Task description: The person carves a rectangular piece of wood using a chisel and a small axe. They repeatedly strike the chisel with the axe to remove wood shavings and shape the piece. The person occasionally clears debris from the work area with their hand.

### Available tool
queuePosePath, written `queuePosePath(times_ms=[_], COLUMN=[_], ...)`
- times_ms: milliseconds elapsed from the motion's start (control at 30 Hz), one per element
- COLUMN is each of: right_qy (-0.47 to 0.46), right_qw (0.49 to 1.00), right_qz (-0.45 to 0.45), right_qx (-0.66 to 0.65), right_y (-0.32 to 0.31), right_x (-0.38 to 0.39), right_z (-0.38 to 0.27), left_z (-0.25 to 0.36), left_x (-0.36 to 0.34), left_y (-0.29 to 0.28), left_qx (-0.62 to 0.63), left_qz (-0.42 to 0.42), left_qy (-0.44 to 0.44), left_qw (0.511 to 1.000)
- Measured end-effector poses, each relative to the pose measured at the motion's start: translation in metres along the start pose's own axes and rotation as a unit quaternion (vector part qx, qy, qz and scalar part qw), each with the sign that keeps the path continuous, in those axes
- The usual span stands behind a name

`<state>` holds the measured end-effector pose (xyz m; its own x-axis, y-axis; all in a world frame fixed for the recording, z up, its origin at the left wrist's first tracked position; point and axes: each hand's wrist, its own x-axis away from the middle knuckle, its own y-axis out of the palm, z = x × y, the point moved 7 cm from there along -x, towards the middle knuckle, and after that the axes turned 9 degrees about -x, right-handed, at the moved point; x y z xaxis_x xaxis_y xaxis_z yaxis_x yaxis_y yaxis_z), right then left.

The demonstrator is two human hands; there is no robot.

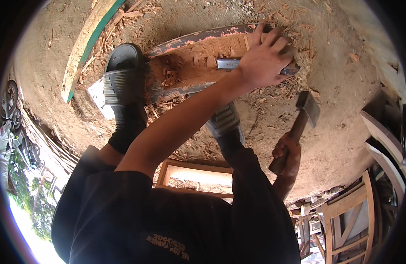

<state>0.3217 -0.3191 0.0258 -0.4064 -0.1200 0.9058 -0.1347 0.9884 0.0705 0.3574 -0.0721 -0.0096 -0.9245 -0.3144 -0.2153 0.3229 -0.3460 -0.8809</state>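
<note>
A hollowed-out piece of wood (196, 72) with dark, flaking paint along its edges lies on the ground between my feet. My left hand (267, 57) is at its right end, fingers curled round a chisel (228, 64). The chisel's flat metal blade points left over the hollow, and its dark end shows beyond my thumb. Part of the handle is hidden by the hand. Lower down on the right, my right hand (289, 152) grips the wooden handle of a hammer (308, 108). The hammer's blocky head is raised, apart from the chisel.
My sandalled left foot (122, 75) presses by the wood's left end; the other sandal (225, 121) sits below it. A green-edged curved timber (86, 53) lies at upper left. Wood chips litter the ground. A wooden frame (198, 178) is beneath me; more frames (350, 215) stand lower right.
</note>
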Motion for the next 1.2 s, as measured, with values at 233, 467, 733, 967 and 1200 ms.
queuePosePath(times_ms=[233,467,733,967,1200], right_qy=[-0.134,-0.18,-0.053,-0.138,-0.138], right_qw=[0.989,0.981,0.975,0.988,0.988], right_qz=[0.056,0.076,-0.051,0.023,0.051], right_qx=[0.024,-0.01,0.211,0.07,0.042], right_y=[0.015,0.059,0.067,0.033,0.015], right_x=[0.026,0.02,0.013,0.022,0.029], right_z=[-0.084,-0.117,-0.069,-0.101,-0.102], left_z=[-0.001,-0.004,-0.015,0.0,-0.001], left_x=[0.001,0.001,0.013,0.002,-0.002], left_y=[0.003,0.006,-0.005,-0.006,0.001], left_qx=[0.008,0.008,0.049,0.077,0.073], left_qz=[-0.005,0.021,-0.004,0.035,0.041], left_qy=[0.029,0.019,0.051,-0.023,-0.002], left_qw=[1.0,1.0,0.997,0.996,0.996])
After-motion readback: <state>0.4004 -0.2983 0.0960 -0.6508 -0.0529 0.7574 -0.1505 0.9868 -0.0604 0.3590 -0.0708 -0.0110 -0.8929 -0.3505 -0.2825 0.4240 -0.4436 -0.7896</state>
